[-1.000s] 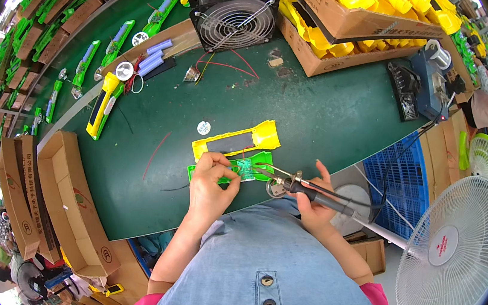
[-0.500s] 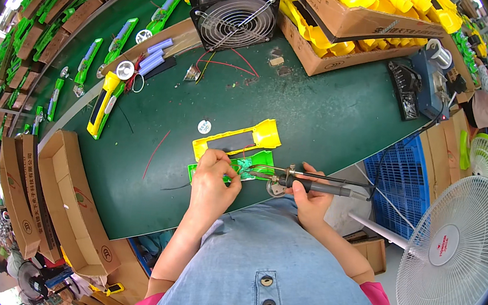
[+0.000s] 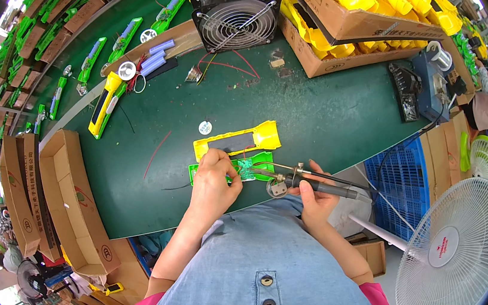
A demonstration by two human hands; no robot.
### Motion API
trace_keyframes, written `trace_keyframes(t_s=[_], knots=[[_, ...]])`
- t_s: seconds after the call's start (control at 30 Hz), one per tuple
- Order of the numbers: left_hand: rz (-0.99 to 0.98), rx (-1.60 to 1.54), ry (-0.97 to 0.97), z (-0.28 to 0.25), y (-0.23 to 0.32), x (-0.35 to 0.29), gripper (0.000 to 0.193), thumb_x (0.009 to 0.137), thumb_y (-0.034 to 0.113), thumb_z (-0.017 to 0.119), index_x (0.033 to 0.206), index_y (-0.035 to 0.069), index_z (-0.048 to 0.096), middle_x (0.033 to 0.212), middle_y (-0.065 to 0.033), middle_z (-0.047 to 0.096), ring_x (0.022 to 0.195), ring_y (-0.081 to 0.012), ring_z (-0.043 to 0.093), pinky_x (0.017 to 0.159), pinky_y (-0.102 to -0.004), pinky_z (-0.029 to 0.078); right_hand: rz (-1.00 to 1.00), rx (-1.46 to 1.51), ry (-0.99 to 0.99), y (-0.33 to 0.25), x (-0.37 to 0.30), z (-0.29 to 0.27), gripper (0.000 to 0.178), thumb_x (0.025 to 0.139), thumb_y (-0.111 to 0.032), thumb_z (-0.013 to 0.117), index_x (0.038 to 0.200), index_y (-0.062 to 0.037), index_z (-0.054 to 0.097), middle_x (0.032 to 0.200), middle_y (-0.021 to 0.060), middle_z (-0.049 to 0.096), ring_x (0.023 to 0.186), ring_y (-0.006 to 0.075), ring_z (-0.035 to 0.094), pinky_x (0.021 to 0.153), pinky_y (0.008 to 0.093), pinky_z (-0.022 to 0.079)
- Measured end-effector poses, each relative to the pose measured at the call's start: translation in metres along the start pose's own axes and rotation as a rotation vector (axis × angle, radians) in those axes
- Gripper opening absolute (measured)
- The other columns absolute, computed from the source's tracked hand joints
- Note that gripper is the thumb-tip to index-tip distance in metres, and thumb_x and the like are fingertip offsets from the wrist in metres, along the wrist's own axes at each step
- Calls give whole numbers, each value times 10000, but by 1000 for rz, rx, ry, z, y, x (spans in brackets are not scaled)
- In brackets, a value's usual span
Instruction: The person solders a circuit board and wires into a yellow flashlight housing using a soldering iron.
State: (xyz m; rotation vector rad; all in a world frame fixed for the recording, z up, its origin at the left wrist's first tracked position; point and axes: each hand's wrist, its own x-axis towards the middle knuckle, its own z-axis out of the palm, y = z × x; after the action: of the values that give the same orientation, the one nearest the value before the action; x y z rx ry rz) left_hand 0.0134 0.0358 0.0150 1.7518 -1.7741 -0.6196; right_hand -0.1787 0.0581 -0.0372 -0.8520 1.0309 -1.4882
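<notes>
A green plastic housing half (image 3: 264, 159) with a green circuit board (image 3: 246, 168) in it lies near the table's front edge. My left hand (image 3: 215, 176) is over its left end, thumb and fingers pinched together; what they hold is hidden. In my right hand (image 3: 317, 200) is a soldering iron (image 3: 327, 188) with a curved metal feed tube, its tip end pointing left at the board. Right behind the green half lies a yellow housing half (image 3: 266, 135) with a dark panel, thin red wire running near its right end. A small round white disc (image 3: 205, 127) sits beyond it.
A black metal-grilled fan (image 3: 235, 22) stands at the back, beside cartons of yellow housings (image 3: 333, 57). Blue cells (image 3: 157, 58) and a yellow-green lamp (image 3: 104, 103) lie left. A blue soldering station (image 3: 429, 83) is far right. Left front holds an open carton (image 3: 72, 205); right, a white fan (image 3: 452, 254).
My right hand and the soldering iron have shifted slightly to the right, the tip drawing back a little over the board. My left hand stays pinched at the green housing.
</notes>
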Motion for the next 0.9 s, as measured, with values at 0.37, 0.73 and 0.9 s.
trace_keyframes(t_s=[0.37,0.73,0.9], knots=[[46,50,-17,-2,-5,1,129,612,-39,626,712,-14,549,834,-116,537,755,-248,564,649,-308,472,-51,-124,9,2,1,-6,179,767,5,612,929,67,568,808,134,629,692,167,651,983,397,356],[-892,-1418,392,-21,-40,-95,377,949,218,423,1219,-45,434,794,-97,604,628,-110,543,600,-233,467,-34,-1,24,1,-1,0,202,751,68,599,948,73,553,1103,234,503,917,243,603,661,291,574],[-642,-1115,425,-15,-54,-70,323,919,155,484,1186,-26,483,799,-82,577,576,-89,476,529,-197,405,-62,-52,-26,6,0,1,211,752,47,611,955,58,555,1027,213,555,881,250,614,666,302,566]])
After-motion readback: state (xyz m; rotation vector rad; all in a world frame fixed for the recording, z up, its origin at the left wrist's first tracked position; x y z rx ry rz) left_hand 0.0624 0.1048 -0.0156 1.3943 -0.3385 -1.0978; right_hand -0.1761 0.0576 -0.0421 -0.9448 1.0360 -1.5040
